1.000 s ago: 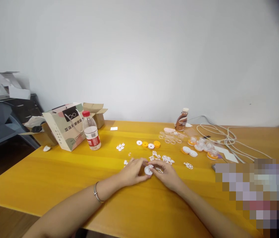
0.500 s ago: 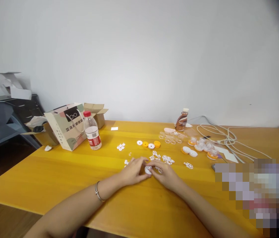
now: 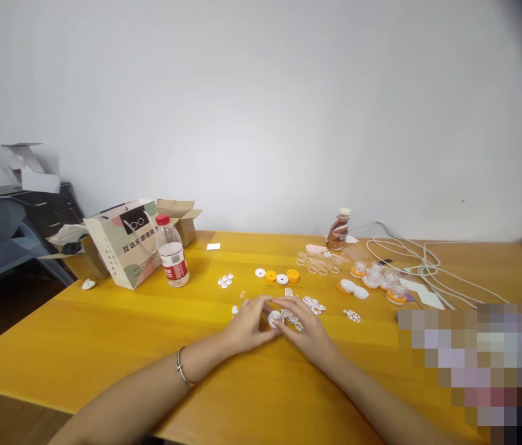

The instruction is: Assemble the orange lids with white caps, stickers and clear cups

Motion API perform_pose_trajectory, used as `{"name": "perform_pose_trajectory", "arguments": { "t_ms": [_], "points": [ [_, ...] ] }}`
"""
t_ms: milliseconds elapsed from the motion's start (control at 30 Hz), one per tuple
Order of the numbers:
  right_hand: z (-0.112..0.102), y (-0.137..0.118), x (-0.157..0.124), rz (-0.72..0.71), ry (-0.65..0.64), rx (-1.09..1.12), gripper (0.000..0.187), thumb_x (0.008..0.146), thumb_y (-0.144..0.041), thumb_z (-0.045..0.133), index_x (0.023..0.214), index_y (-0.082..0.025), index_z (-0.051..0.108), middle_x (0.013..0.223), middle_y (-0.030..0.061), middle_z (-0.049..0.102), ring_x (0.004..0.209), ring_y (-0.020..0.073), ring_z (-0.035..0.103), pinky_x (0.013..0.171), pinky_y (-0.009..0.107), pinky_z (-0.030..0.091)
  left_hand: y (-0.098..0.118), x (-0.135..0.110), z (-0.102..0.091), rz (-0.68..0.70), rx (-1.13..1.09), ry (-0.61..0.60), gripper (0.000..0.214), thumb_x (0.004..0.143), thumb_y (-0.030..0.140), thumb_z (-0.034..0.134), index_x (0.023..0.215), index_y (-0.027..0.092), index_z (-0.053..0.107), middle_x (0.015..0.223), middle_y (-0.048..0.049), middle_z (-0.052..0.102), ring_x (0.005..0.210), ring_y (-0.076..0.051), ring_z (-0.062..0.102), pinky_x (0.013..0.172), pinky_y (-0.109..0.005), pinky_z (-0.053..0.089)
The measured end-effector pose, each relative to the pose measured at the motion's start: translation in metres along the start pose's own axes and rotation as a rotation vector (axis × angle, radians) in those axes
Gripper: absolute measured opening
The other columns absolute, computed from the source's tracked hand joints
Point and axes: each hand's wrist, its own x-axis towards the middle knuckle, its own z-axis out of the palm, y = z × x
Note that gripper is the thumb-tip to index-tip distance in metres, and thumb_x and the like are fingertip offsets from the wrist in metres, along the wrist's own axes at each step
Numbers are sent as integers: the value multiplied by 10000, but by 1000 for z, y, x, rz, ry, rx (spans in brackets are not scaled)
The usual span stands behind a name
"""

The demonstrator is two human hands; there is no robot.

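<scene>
My left hand (image 3: 246, 324) and my right hand (image 3: 306, 324) meet over the middle of the yellow table (image 3: 103, 327). Between their fingertips sits a small white round plastic part (image 3: 275, 319), pinched from both sides. A silver bracelet (image 3: 180, 366) is on my left wrist. Several flat white perforated pieces (image 3: 312, 303) lie scattered just beyond and under my right fingers. Further back stands a row of small white and orange discs (image 3: 282, 276).
A water bottle with a red cap (image 3: 171, 259) and a paper bag (image 3: 122, 243) stand at the left, with a cardboard box (image 3: 181, 216) behind. A brown drink bottle (image 3: 337, 229), clear cups with orange bases (image 3: 374, 278) and white cables (image 3: 422, 262) lie at the right. A blurred patch covers the lower right.
The view has tilted slightly, so everything sits a little lower in frame. Both hands stay together on the white round part, with only small finger shifts.
</scene>
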Motion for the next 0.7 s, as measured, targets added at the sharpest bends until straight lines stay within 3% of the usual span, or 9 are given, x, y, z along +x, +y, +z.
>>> {"name": "perform_pose_trajectory", "arguments": {
  "t_ms": [67, 200, 267, 367, 467, 533, 600, 700],
  "points": [
    [3, -2, -1, 77, 49, 93, 407, 724, -282, 608, 1118, -271, 505, 1152, 62, 531, 1079, 224, 489, 933, 399, 385, -1, 0, 3, -30, -82, 73, 530, 722, 284, 610, 1165, 195, 332, 986, -63, 556, 925, -197, 527, 827, -344, 393],
    [7, -5, -1, 277, -73, 492, 350, 725, -312, 612, 1055, -246, 514, 1088, 62, 577, 985, 205, 565, 871, 366, 446, 1, -3, 7, 10, -186, 127, 481, 736, 306, 604, 1117, 184, 337, 994, -71, 536, 937, -177, 525, 826, -313, 418],
    [6, -5, 0, 323, -63, 608, 319, 693, -332, 645, 981, -228, 558, 1025, 54, 614, 958, 211, 580, 868, 364, 444, 4, -3, 2, 67, -161, 103, 528, 704, 349, 633, 1114, 183, 344, 1024, -82, 524, 954, -185, 515, 832, -316, 421],
    [-1, -1, 4, 401, 74, 690, 295, 656, -383, 669, 885, -210, 600, 934, 43, 650, 869, 216, 612, 822, 364, 462, 7, 8, -19, 205, -73, 4, 692, 628, 403, 688, 1177, 183, 328, 1114, -109, 488, 1017, -213, 478, 872, -335, 403],
    [-7, 7, 7, 470, 155, 748, 290, 664, -403, 660, 865, -201, 611, 886, 37, 664, 832, 208, 621, 787, 349, 475, 2, 45, -41, 293, 43, -61, 529, 739, 384, 586, 1182, 190, 372, 1178, -109, 462, 1087, -211, 437, 939, -342, 349],
    [-8, 12, 8, 486, 179, 746, 306, 637, -378, 689, 872, -198, 610, 853, 30, 671, 823, 199, 620, 777, 327, 475, -5, 82, -44, 207, 100, 7, 388, 824, 355, 467, 1167, 184, 406, 1132, -98, 495, 1068, -190, 457, 949, -334, 343],
    [-7, 15, 8, 496, 185, 717, 331, 591, -348, 726, 857, -190, 608, 821, 26, 676, 788, 192, 624, 751, 310, 477, -15, 122, -33, 76, 164, 17, 360, 853, 333, 407, 1173, 169, 413, 1145, -99, 493, 1100, -182, 442, 979, -328, 315],
    [-4, 15, 8, 525, 152, 675, 332, 548, -350, 743, 797, -177, 608, 779, 31, 683, 725, 193, 629, 687, 299, 485, -29, 172, 0, 35, 182, -38, 401, 836, 268, 425, 1204, 109, 404, 1233, -146, 440, 1176, -209, 383, 1016, -340, 266]
  ]
}}
